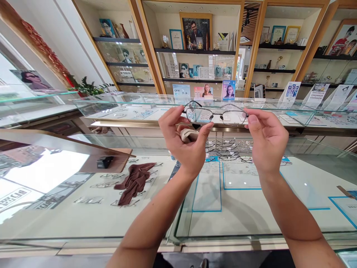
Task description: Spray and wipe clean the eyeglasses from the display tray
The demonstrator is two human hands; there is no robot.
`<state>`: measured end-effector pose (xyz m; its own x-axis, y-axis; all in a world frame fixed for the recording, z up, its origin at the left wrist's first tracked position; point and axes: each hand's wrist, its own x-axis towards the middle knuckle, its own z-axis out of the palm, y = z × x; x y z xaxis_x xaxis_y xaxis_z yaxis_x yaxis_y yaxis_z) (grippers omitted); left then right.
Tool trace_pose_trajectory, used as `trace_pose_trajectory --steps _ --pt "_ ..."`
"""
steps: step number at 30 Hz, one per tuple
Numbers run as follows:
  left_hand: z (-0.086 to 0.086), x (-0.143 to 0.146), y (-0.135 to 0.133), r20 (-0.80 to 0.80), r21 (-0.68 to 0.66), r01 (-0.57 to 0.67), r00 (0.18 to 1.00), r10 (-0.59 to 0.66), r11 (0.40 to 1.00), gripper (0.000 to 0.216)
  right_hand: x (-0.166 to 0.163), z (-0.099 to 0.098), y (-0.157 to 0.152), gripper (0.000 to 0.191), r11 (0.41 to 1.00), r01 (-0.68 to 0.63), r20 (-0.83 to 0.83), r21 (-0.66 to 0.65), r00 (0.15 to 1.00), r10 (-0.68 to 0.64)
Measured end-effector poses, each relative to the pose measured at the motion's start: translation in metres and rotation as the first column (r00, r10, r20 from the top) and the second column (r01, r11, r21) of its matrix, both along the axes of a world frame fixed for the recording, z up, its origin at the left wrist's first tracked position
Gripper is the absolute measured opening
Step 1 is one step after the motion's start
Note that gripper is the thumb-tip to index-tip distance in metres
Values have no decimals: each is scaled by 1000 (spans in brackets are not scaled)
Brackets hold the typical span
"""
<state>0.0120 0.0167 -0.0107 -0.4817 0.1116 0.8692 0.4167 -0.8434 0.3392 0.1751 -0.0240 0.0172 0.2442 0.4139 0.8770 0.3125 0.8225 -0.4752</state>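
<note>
Single head-worn view, forward and down, close over a glass counter (240, 223).

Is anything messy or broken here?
The brown cloth looks messy: it lies crumpled on the glass counter, partly hiding display glasses laid out neatly below. The thin glasses between the left hand and right hand show no obvious damage.

Bare left hand (185, 149) and bare right hand (269, 141) above the glass display counter (237, 223), bare forearms (158, 208) crossing its front edge, a crease (139, 246) at each inner elbow, black clothing (276, 259) below that counter, dark shoe tip (205, 263) likewise below.
</note>
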Motion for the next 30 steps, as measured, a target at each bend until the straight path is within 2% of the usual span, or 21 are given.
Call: trace_pose_trajectory --steps 5,9,16,21,24,30 --pt "1 1 0 -8 27 12 1000 -12 1000 60 0 2 -2 12 996 -84 -53 -16 995 83" --pt "0 1 0 -10 -5 7 1000 -7 1000 61 0 2 -1 12 989 -147 -67 -4 987 147" --pt "-2 1 -1 -42 -46 19 999 -21 999 62 2 -2 3 21 992 -123 -21 -13 992 122" --pt "0 0 -2 -98 5 -10 995 11 1000 58 2 -1 1 18 978 -206 -101 -31 974 202" --pt "0 0 -3 -113 -18 -19 993 17 1000 55 2 0 0 19 972 -233 -125 -43 966 226" --pt "-1 -1 -4 -118 -49 45 992 -51 998 59 3 0 2 15 982 -189 -58 -25 980 188"
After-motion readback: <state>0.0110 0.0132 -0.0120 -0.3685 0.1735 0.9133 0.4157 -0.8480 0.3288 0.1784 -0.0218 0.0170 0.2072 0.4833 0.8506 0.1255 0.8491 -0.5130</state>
